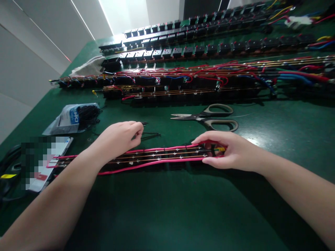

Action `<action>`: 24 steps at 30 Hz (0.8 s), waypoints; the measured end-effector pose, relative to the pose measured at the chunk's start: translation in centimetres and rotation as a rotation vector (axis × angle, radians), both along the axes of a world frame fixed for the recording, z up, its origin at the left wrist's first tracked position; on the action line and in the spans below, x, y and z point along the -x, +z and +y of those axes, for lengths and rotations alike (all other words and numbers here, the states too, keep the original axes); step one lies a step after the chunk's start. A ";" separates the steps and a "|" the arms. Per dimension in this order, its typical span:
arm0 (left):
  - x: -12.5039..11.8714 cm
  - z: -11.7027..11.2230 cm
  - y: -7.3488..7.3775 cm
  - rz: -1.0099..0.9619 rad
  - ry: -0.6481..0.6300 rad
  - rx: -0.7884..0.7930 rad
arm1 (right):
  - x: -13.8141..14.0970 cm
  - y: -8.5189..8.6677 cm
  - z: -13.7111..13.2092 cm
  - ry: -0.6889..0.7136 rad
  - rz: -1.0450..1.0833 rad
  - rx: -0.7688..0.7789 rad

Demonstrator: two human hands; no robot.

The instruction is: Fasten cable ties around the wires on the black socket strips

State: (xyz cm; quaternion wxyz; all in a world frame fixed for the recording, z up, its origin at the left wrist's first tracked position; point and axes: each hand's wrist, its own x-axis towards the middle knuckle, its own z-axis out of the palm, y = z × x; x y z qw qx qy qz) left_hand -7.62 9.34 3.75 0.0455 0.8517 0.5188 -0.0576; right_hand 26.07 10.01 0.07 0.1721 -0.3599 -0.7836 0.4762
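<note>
My left hand (pixel 131 134) is closed in a pinch above the far edge of a long black socket strip (pixel 157 158). Thin black cable ties (pixel 151 134) show at its fingertips; which one it grips is partly hidden. Copper-coloured rods with solder points run along the strip, and a red wire (pixel 167 160) lies along each long side. My right hand (pixel 226 150) wraps around the strip's right end, thumb on the near red wire and fingers on the far one. A yellow-tipped part (pixel 220 149) shows inside that grip. My left forearm covers some of the strip.
Scissors (pixel 205 117) lie beyond my right hand. A plastic bag of black cable ties (pixel 89 115) sits at the left, near a partly blurred phone-like device (pixel 61 150) and dark cables (pixel 10 167). Several wired strips (pixel 183 78) fill the back of the green table (pixel 162 209).
</note>
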 end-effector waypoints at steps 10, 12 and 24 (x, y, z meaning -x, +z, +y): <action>-3.9 -3.7 1.8 -0.644 -0.094 0.061 | 0.0 -0.1 0.0 -0.001 -0.007 -0.024; -5.3 -4.8 1.6 -0.671 -0.139 0.096 | 0.0 -0.2 0.0 0.009 -0.019 -0.056; -9.7 -7.2 -1.3 -0.258 -0.516 -0.313 | 0.0 -0.5 -0.1 0.004 -0.010 -0.150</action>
